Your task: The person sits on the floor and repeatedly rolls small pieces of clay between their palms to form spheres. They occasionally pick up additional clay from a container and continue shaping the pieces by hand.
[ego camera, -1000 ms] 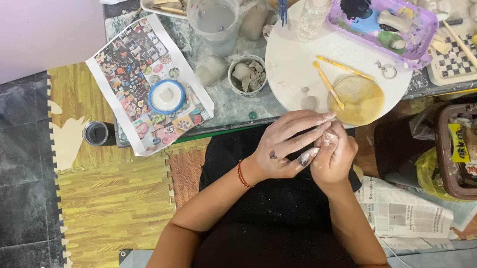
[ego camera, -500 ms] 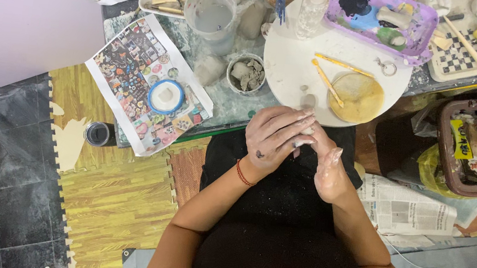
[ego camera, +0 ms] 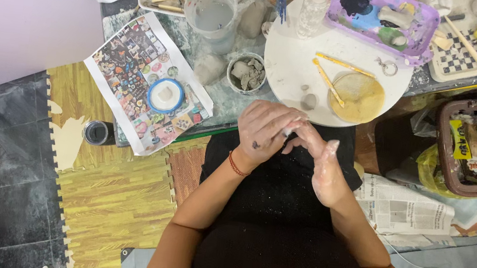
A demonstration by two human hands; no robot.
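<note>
Left hand (ego camera: 262, 132) curled over a small white clay bit (ego camera: 288, 131), right hand (ego camera: 323, 167) open flat, two yellow sticks (ego camera: 336, 73) and one sponge (ego camera: 361, 98) on one round white board (ego camera: 294, 62), tabletop (ego camera: 227, 100)

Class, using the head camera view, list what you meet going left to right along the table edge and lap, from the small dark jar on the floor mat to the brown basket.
Small dark jar → blue-rimmed dish on the printed sheet → small bowl of clay bits → left hand → right hand → yellow sponge → brown basket.
</note>
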